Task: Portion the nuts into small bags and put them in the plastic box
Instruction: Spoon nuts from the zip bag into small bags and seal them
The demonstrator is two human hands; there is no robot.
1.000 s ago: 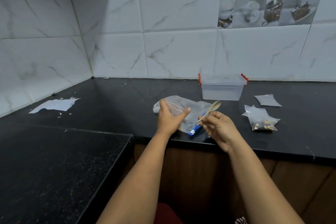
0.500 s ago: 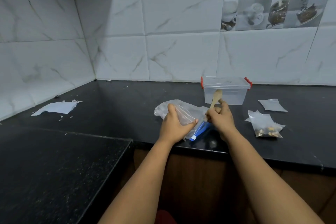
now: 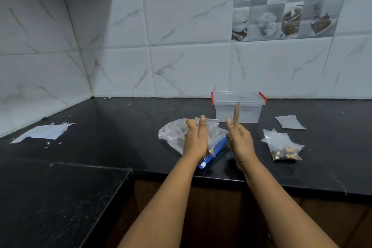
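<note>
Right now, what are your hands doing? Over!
Left hand holds big nut bag. Right hand grips wooden spoon, upright. One filled small bag on counter, plastic box lidded. Nothing in the way.

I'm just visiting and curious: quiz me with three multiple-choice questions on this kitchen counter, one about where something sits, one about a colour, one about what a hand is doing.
1. Where does the small bag with nuts lie?
A. inside the plastic box
B. on the counter, to the right of the right hand
C. on the torn paper

2. What colour are the clips of the plastic box?
A. red
B. green
C. yellow

3. What is the right hand doing?
A. resting flat on the counter
B. lifting the box lid
C. holding a wooden spoon upright

Answers: 1 B, it lies on the black counter beyond that hand; 2 A, both end clips are red; 3 C, the spoon sticks up from its grip.
</note>
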